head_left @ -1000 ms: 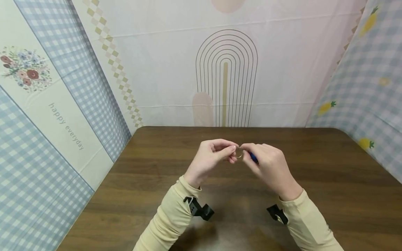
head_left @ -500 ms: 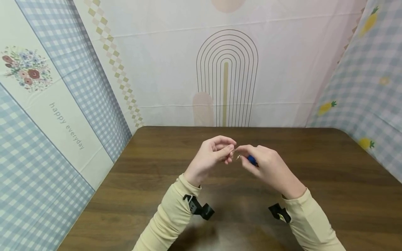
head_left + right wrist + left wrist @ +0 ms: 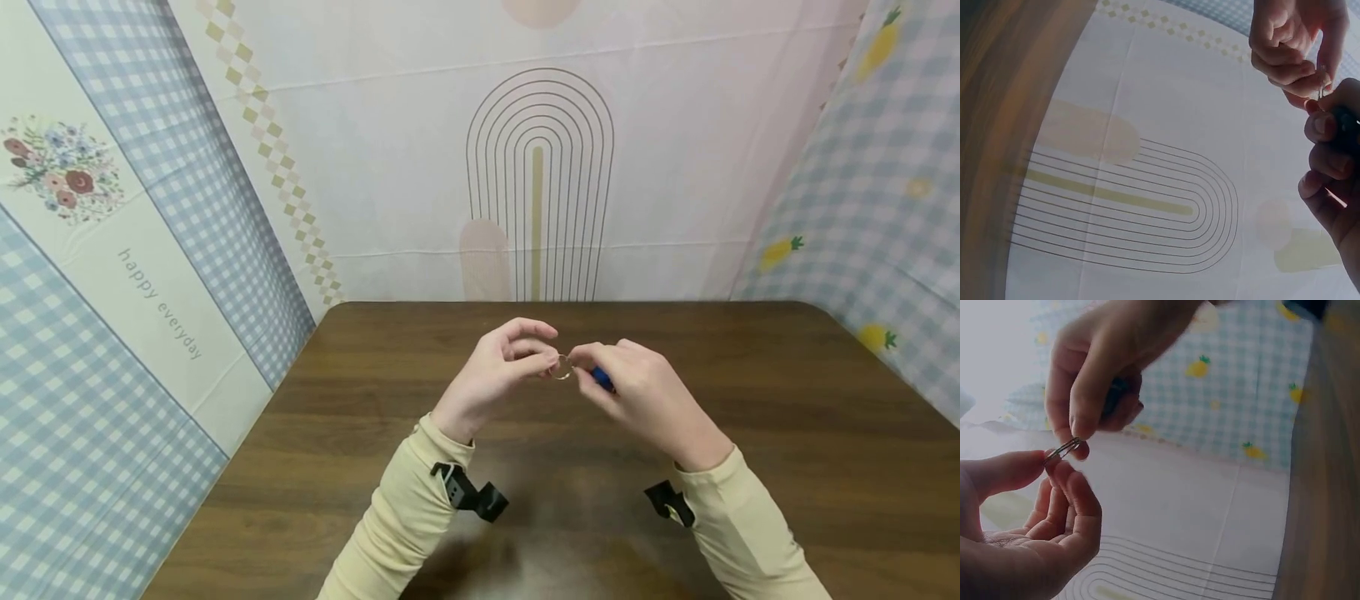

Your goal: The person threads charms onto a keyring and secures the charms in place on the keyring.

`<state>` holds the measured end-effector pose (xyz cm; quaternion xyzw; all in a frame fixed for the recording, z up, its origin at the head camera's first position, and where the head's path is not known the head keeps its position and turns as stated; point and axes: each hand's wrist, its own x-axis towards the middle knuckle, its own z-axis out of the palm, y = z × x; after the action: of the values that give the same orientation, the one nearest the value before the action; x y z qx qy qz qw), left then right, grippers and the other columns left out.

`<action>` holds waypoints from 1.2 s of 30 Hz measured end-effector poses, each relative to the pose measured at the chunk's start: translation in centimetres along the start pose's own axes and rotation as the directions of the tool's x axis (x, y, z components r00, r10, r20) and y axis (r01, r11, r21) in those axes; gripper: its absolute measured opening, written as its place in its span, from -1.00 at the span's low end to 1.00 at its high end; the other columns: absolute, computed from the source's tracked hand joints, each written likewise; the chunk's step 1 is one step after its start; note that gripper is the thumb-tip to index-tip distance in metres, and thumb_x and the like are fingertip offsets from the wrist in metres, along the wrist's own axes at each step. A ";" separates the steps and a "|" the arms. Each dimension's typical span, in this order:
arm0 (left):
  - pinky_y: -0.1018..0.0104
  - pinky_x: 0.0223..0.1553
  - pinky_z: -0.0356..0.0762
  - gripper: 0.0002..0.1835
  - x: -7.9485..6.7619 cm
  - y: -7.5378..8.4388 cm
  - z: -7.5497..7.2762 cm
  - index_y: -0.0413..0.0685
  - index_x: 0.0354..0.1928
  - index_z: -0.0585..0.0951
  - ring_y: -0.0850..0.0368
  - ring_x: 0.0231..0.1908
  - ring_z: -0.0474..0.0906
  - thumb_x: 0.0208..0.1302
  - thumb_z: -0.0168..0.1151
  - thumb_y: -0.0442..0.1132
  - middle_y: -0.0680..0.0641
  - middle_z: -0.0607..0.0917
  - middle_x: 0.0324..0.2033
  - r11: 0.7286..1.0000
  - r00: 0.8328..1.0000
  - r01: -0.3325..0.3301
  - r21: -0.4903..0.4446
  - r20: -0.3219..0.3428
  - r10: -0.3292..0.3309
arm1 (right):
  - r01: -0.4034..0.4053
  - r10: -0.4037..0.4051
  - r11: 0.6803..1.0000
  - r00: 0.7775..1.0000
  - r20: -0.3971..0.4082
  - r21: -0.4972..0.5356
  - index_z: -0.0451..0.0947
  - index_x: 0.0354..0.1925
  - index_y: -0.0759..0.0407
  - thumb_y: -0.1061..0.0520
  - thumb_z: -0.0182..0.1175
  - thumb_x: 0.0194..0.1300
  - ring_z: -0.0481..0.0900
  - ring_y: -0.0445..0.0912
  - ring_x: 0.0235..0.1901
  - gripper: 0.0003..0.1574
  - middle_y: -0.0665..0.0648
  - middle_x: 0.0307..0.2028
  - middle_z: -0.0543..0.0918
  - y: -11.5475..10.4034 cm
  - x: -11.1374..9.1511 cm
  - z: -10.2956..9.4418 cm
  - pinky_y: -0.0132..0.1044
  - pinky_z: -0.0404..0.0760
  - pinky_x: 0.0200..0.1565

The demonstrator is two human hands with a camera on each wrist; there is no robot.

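A thin metal key ring (image 3: pixel 562 378) is held between the two hands above the table. My left hand (image 3: pixel 491 375) pinches its left side between thumb and fingertips, with the index finger raised off it in the head view. At the ring's right side, my right hand (image 3: pixel 637 392) has its thumb and index fingertips on the wire. A small blue object (image 3: pixel 602 379) sits within the right hand's curled fingers, mostly hidden by them; its kind cannot be made out. In the left wrist view the key ring (image 3: pixel 1064 449) appears edge-on, with parallel wires.
Beneath the hands lies a brown wood-grain table (image 3: pixel 360 467). A white printed cloth (image 3: pixel 390 183) hangs along its far edge. Checked cloths hang at the left (image 3: pixel 45 292) and right (image 3: pixel 847 208). Each sleeve carries a black wrist camera (image 3: pixel 472 496).
The ring has turned and tilted between the fingertips, and shifted slightly left. The left index finger has lifted away from the thumb. The right hand still keeps the blue object.
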<state>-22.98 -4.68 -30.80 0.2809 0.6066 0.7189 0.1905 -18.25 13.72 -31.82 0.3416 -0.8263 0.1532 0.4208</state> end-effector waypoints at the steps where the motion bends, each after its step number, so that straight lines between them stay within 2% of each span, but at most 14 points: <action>1: 0.26 -0.19 0.56 -0.71 0.0 0.0 0.0 -0.24 -0.05 0.40 0.23 -0.40 0.56 0.16 0.11 -0.43 0.08 0.64 -0.47 1.000 1.000 -0.010 0.023 -0.011 0.011 | -0.001 0.001 1.000 1.000 0.009 -0.005 0.53 -0.37 0.14 0.21 0.03 0.13 0.30 -0.26 -0.63 -0.86 -0.10 -0.52 0.58 0.0 0.0 0.0 -0.46 0.30 -0.55; 4: 0.12 -0.16 0.57 -0.71 -0.1 0.1 0.0 -0.25 -0.06 0.40 0.22 -0.42 0.59 0.15 0.12 -0.46 0.07 0.64 -0.49 0.998 0.999 -0.034 0.058 -0.032 0.036 | 0.008 -0.007 1.000 1.000 0.029 -0.029 0.52 -0.38 0.15 0.24 0.07 0.07 0.32 -0.26 -0.63 -0.90 -0.09 -0.53 0.57 0.0 -0.1 0.1 -0.43 0.34 -0.53; 7: 0.21 -0.26 0.59 -0.70 -0.1 0.2 0.1 -0.27 -0.06 0.40 0.24 -0.46 0.59 0.13 0.13 -0.48 0.08 0.64 -0.52 0.996 0.998 -0.037 0.085 -0.054 0.042 | 0.016 -0.015 0.999 0.999 0.036 -0.042 0.51 -0.39 0.16 0.24 0.07 0.06 0.34 -0.27 -0.64 -0.90 -0.07 -0.56 0.58 0.0 -0.2 0.1 -0.42 0.35 -0.52; 11: 0.41 -0.38 0.51 -0.70 -0.2 0.3 0.1 -0.25 -0.06 0.40 0.26 -0.48 0.58 0.14 0.13 -0.46 0.11 0.64 -0.54 0.994 0.998 -0.018 0.104 -0.053 0.023 | 0.044 -0.044 0.998 0.999 0.010 -0.038 0.51 -0.41 0.19 0.22 0.03 0.09 0.34 -0.27 -0.65 -0.88 -0.04 -0.58 0.58 0.0 -0.1 0.2 -0.42 0.33 -0.51; 15: 0.40 -0.37 0.50 -0.70 -0.2 0.3 0.1 -0.23 -0.04 0.41 0.27 -0.46 0.58 0.16 0.13 -0.41 0.12 0.63 -0.53 0.994 0.999 -0.001 0.106 -0.035 0.005 | 0.062 -0.062 0.998 0.998 -0.019 -0.012 0.50 -0.43 0.19 0.20 -0.01 0.12 0.32 -0.29 -0.65 -0.85 -0.05 -0.61 0.55 -0.2 0.0 0.2 -0.44 0.29 -0.52; 20: 0.43 -0.43 0.42 -0.73 -0.2 0.3 0.2 -0.25 -0.06 0.43 0.27 -0.48 0.55 0.18 0.13 -0.36 0.08 0.62 -0.51 0.988 1.000 -0.002 0.152 -0.016 0.004 | 0.071 -0.069 0.997 0.997 -0.042 0.028 0.51 -0.44 0.18 0.21 -0.02 0.10 0.32 -0.31 -0.64 -0.84 -0.07 -0.60 0.54 -0.4 0.1 0.1 -0.45 0.27 -0.50; 25: 0.40 -0.38 0.46 -0.76 -0.4 0.6 0.3 -0.22 -0.10 0.46 0.25 -0.45 0.52 0.19 0.12 -0.32 0.04 0.60 -0.48 0.985 1.000 0.007 0.174 0.007 -0.009 | 0.079 -0.077 0.997 0.995 -0.063 0.026 0.52 -0.44 0.17 0.23 -0.02 0.05 0.33 -0.32 -0.63 -0.84 -0.09 -0.58 0.56 -0.6 0.3 0.1 -0.48 0.29 -0.49; 32: 0.37 -0.24 0.56 -0.66 -0.8 0.8 0.2 -0.27 -0.07 0.45 0.27 -0.37 0.56 0.07 0.21 -0.44 0.03 0.56 -0.40 0.987 0.999 -0.047 0.153 0.021 0.044 | -0.040 0.042 0.999 0.998 -0.050 0.036 0.52 -0.42 0.15 0.20 0.03 0.07 0.32 -0.25 -0.59 -0.88 -0.08 -0.59 0.58 -0.5 0.0 -0.1 -0.50 0.28 -0.51; 36: 0.30 -0.23 0.59 -0.68 -0.7 0.6 0.2 -0.29 -0.07 0.48 0.25 -0.38 0.60 0.08 0.20 -0.45 -0.12 0.61 -0.35 0.981 0.996 -0.092 0.169 0.009 0.092 | -0.066 0.067 0.997 0.997 -0.036 0.029 0.52 -0.41 0.14 0.20 0.04 0.06 0.32 -0.25 -0.58 -0.88 -0.09 -0.60 0.59 -0.4 -0.1 0.0 -0.50 0.28 -0.52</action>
<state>-22.28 -5.07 -30.28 0.3243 0.6516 0.6727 0.1328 -17.95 13.48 -31.87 0.3171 -0.8271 0.1850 0.4256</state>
